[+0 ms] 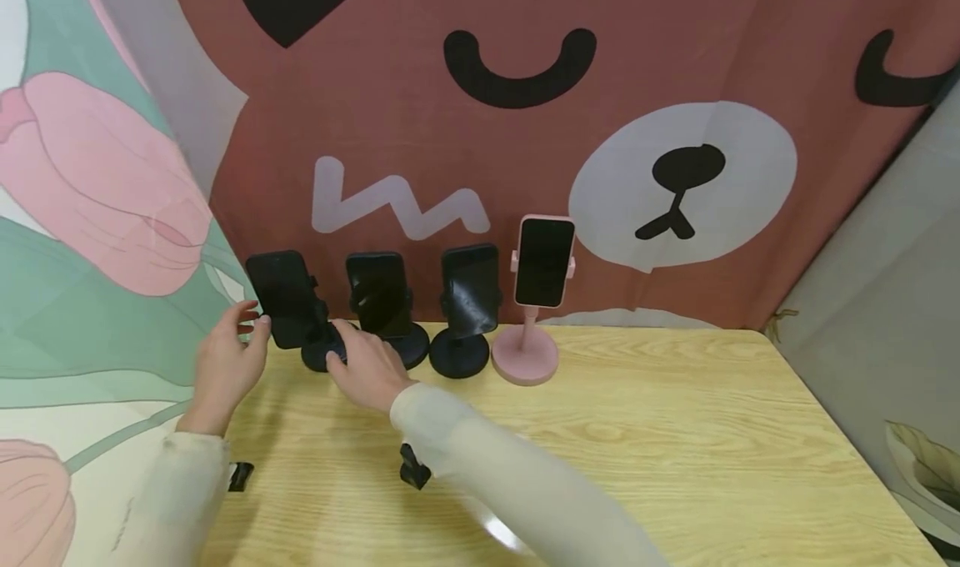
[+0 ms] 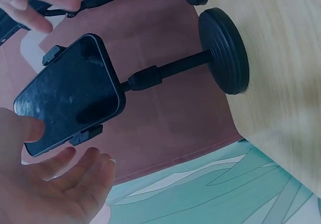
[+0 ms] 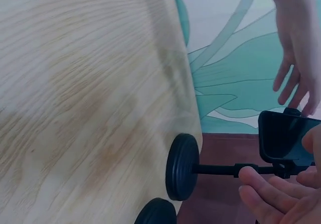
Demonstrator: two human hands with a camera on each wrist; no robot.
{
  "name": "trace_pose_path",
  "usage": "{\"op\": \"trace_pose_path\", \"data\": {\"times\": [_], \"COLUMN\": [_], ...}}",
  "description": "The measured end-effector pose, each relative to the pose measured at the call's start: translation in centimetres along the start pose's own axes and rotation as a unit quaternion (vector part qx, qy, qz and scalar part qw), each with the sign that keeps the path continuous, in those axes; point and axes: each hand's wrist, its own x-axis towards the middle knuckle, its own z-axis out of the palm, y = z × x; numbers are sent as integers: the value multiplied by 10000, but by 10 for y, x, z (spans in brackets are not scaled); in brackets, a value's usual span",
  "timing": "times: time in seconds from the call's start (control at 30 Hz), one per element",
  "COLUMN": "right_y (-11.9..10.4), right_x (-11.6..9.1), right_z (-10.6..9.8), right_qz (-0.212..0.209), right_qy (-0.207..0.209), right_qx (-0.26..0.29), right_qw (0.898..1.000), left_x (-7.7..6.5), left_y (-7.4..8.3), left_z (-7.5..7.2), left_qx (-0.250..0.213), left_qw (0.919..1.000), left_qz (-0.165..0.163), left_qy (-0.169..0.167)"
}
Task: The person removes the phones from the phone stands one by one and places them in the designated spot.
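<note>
A phone with a dark screen (image 1: 285,296) sits tilted in a black clamp on a black stand at the far left of a row. The stand's round base (image 2: 223,53) rests at the table's back left corner. At the phone's left edge is my left hand (image 1: 232,363); in the left wrist view its thumb overlaps the screen's corner and its fingers spread apart below. My right hand (image 1: 367,367) reaches to the phone's right side, its fingers (image 3: 268,196) extended by the stand's pole (image 3: 215,169). Whether either hand touches the phone or stand, I cannot tell.
To the right stand two more black stands with a second phone (image 1: 380,292) and a third phone (image 1: 471,288), then a pink stand (image 1: 525,354) holding a pink-edged phone (image 1: 545,250). A bear-print curtain (image 1: 637,133) hangs behind the wooden table (image 1: 675,434).
</note>
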Motion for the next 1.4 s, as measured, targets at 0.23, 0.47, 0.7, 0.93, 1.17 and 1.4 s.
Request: {"op": "trace_pose_path", "data": {"times": [0.23, 0.47, 0.7, 0.93, 1.17, 1.4], "right_y": [-5, -2, 0, -4, -5, -3], "right_x": [11, 24, 31, 31, 25, 19], "right_z": [3, 5, 1, -3, 0, 4], "right_qz": [291, 423, 155, 245, 438, 285], "right_qy": [-190, -330, -708, -1020, -789, -209], "right_qx": [385, 769, 1382, 1834, 2515, 3250], "right_qw": [9987, 9956, 9878, 9774, 9636, 9451], "left_x": [6, 10, 16, 16, 11, 4], "left_y": [-3, -13, -25, -30, -30, -33], "left_z": [2, 4, 7, 7, 11, 13], "left_qx": [11, -102, -1054, -1782, -2313, -3774], "left_qw": [9990, 9973, 9897, 9748, 9645, 9182], "left_qz": [-69, 14, 78, -270, -537, -572], "left_qy": [-431, -733, -971, -1318, -1153, -1057]}}
